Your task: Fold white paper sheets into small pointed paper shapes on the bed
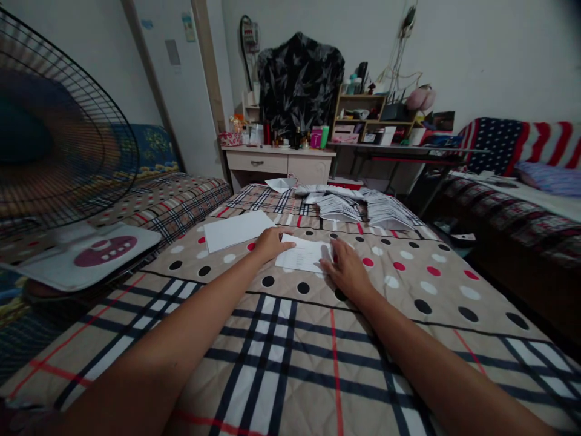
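Observation:
A printed white sheet of paper (302, 255) lies on the patterned bedspread in front of me, with small lines of text on it. My left hand (271, 243) grips its left edge, the thumb lying on top of the paper. At the right edge, the curled fingers of my right hand (347, 266) hold the sheet. Plain white papers (236, 230) lie flat to the left of my left hand. Farther back are fanned piles of folded papers (340, 208), and one loose white paper (280, 184) rests near the bed's far edge.
A large fan (59, 121) stands close on the left, its white base (86, 248) beside the bed. A dresser (276, 160) with small bottles and boxes is beyond the bed's far end. To the right are a desk (399, 148) and another bed or sofa (521, 200).

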`<state>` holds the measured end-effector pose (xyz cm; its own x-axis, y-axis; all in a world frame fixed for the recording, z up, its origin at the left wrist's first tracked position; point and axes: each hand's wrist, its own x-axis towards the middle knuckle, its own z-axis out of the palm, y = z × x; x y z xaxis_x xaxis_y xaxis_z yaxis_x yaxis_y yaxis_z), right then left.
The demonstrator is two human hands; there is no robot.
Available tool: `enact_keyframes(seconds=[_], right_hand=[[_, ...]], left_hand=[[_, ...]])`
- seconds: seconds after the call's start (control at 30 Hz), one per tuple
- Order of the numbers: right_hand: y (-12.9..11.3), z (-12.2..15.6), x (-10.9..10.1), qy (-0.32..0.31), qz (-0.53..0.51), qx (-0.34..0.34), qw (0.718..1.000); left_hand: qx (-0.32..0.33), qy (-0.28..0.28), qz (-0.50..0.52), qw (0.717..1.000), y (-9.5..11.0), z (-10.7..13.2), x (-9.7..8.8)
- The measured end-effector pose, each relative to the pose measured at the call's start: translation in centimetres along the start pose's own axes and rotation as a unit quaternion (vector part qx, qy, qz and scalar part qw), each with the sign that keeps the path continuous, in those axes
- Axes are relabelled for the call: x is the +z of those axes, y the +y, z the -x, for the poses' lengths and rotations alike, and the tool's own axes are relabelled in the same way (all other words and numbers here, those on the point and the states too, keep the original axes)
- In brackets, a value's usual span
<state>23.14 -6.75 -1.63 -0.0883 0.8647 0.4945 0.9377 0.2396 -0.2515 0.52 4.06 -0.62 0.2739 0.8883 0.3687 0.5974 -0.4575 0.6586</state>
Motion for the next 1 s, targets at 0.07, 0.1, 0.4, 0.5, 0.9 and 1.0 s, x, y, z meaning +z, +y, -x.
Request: enact_keyframes(seconds=[0.07,0.1,0.4,0.5,0.9,1.0], right_hand=[[-0.4,0.1,-0.4,0.026,0.013,-0.042,0.999],[-0.8,0.2,-0.7,0.036,0.024,-0.069,0.997],[-3.9,-0.6,-1.7,0.027,0.135,-0.078,0.987],[-4.0,-1.5,-1.4,0.020,0.129,-0.038,0.991],[-0.7,-2.8,1.0,0.110,-0.283,-0.007,0.953],[-0.9,-2.6,0.9,0.084,-0.348,-0.007,0.934]], left_hand=[[-0.031,0.034,0.052,0.998,-0.2,-0.1,0.2],[-0.048,0.056,0.079,0.994,-0.3,0.1,0.3],[-0.157,0.122,0.339,0.920,2.2,2.0,1.4],[-0.158,0.085,0.417,0.891,3.1,2.5,1.3],[-0.033,-0.046,0.350,0.935,2.5,2.6,0.2],[0.048,-0.055,0.295,0.953,2.2,2.6,0.2]])
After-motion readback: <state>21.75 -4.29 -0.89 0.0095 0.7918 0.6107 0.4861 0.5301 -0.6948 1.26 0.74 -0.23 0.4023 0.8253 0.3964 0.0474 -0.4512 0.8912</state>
